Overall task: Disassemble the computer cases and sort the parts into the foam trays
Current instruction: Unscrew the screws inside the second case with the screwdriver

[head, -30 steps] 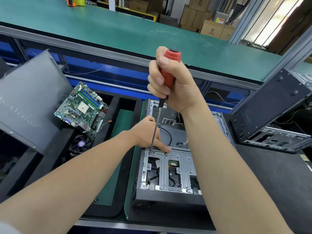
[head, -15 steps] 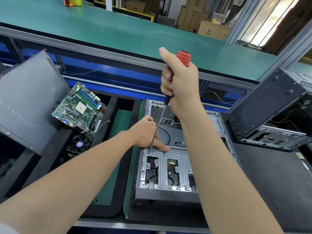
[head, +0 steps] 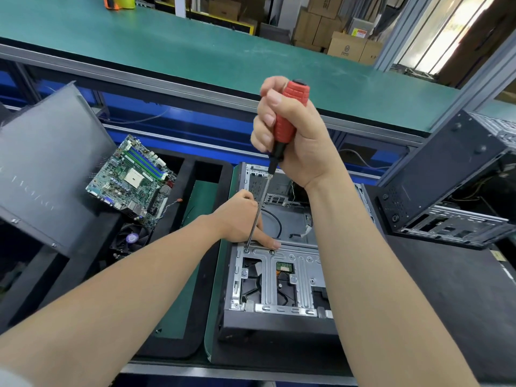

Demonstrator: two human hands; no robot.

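An open computer case (head: 275, 324) lies flat in front of me, its silver drive bracket (head: 282, 277) facing up. My right hand (head: 296, 141) grips the red handle of a screwdriver (head: 287, 113). The long shaft slants down to a screw at the bracket's top left corner. My left hand (head: 240, 219) rests on the case beside the shaft, its forefinger stretched along the bracket's top edge. A green motherboard (head: 131, 177) leans in the black foam tray (head: 190, 174) at left, above a black fan (head: 131, 237).
A grey case side panel (head: 42, 169) leans at far left. A second black case (head: 452, 180) stands tilted open at right on a dark mat. A green conveyor belt (head: 195, 51) runs across behind the bench, with cardboard boxes beyond it.
My right hand has turned on the screwdriver handle and regripped it, while the tip stays on the same screw. The left hand keeps its place on the bracket.
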